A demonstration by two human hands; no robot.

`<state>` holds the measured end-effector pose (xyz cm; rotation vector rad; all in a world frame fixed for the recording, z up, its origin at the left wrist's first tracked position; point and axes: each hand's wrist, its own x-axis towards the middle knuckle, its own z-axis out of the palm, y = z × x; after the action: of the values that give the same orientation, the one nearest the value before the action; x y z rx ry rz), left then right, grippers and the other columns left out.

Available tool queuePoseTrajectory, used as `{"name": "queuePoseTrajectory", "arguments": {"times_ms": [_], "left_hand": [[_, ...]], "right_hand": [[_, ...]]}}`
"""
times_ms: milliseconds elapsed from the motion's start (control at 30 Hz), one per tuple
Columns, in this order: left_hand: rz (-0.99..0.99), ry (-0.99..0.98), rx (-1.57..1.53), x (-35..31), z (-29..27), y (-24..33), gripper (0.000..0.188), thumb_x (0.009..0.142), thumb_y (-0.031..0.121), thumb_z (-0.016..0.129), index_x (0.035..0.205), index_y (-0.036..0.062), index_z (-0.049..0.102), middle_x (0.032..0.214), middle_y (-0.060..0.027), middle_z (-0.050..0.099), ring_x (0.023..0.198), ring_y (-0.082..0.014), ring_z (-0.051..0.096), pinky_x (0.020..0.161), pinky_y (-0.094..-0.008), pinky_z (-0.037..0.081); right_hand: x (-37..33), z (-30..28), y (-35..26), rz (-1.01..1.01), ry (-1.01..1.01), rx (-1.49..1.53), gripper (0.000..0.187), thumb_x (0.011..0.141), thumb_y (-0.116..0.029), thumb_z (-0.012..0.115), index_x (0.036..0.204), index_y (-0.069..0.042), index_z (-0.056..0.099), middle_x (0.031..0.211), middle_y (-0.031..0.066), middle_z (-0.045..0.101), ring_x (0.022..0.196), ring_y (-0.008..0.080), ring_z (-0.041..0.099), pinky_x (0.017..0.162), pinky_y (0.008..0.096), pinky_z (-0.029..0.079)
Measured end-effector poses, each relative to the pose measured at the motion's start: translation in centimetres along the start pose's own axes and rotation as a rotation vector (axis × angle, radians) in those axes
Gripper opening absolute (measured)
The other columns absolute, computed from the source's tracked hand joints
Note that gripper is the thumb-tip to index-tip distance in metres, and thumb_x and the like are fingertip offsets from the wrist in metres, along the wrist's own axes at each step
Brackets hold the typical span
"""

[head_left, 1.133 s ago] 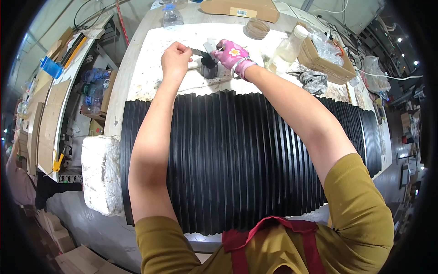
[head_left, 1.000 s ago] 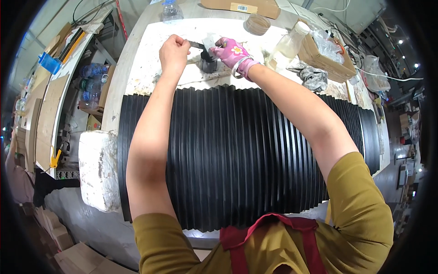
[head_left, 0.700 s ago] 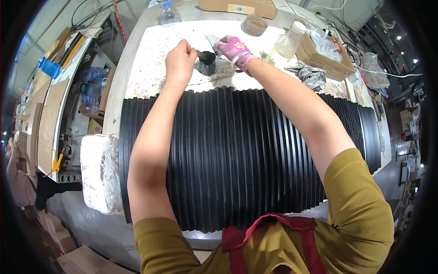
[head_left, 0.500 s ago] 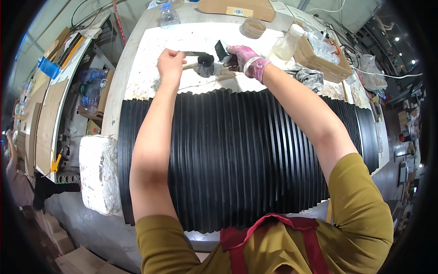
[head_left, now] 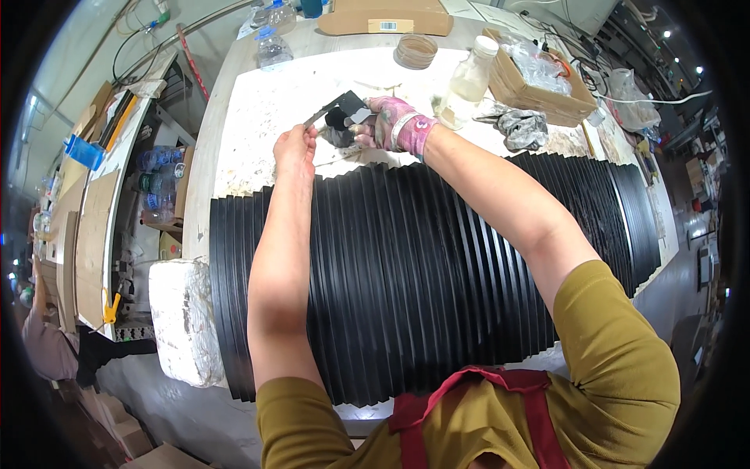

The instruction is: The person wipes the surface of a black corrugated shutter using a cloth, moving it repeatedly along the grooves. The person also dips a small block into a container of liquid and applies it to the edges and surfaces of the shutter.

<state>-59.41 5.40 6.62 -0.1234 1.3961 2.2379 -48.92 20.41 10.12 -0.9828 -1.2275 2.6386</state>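
Observation:
My bare left hand [head_left: 295,147] pinches a thin flat dark stick [head_left: 314,117]. Its far end meets a small black square piece [head_left: 349,103] with a pale patch on its face. That piece is gripped by my right hand [head_left: 396,125], which wears a pink-purple patterned glove with smudged fingertips. Just below the square piece stands a small black cup [head_left: 337,136], partly covered by it and the fingers. Both forearms reach across a large black pleated bellows [head_left: 391,273] lying along the table in front of me.
A white stained sheet [head_left: 258,102] covers the far tabletop. Beyond my right hand are a cloudy bottle [head_left: 467,86], a round clear container [head_left: 416,51], crumpled grey plastic [head_left: 522,129] and a cardboard box [head_left: 539,86]. A white wrapped block [head_left: 184,322] borders the bellows' left end.
The stick has moved from over the black cup to the square piece. My right hand has brought that piece left, above the cup. The whole view has shifted slightly.

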Motion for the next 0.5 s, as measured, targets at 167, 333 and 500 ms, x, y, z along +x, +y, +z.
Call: {"name": "queuePoseTrajectory", "arguments": {"times_ms": [167,333,500], "left_hand": [[-0.012,-0.029,-0.128,0.1,-0.6,0.1,0.006,0.087,0.002,0.053,0.087,-0.0016,0.048,0.075,-0.0095,0.059,0.063,-0.0127,0.057,0.055,-0.0196,0.045],[0.01,-0.073,-0.114,-1.1,0.0,-1.1,0.008,0.089,0.002,0.051,0.094,-0.0038,0.051,0.084,-0.0106,0.059,0.071,-0.0142,0.058,0.058,-0.0189,0.047],[-0.042,-0.111,-0.201,-2.0,0.2,-1.0,0.006,0.089,0.003,0.051,0.093,-0.0014,0.05,0.084,-0.0097,0.059,0.071,-0.0132,0.058,0.059,-0.0198,0.047]], "right_hand": [[-0.6,-0.5,0.0,0.035,-0.007,-0.009,0.024,0.097,-0.025,0.036,0.106,-0.006,0.047,0.088,0.0125,0.061,0.076,0.0237,0.062,0.059,0.0368,0.052],[-0.9,-0.1,0.3,-0.014,-0.067,0.07,0.025,0.097,-0.026,0.035,0.107,-0.006,0.047,0.087,0.0133,0.061,0.074,0.0242,0.062,0.058,0.0356,0.052],[-0.3,-0.5,0.6,-0.029,-0.066,0.102,0.026,0.096,-0.027,0.039,0.108,-0.004,0.045,0.094,0.0156,0.056,0.078,0.0281,0.06,0.061,0.0388,0.053]]}}
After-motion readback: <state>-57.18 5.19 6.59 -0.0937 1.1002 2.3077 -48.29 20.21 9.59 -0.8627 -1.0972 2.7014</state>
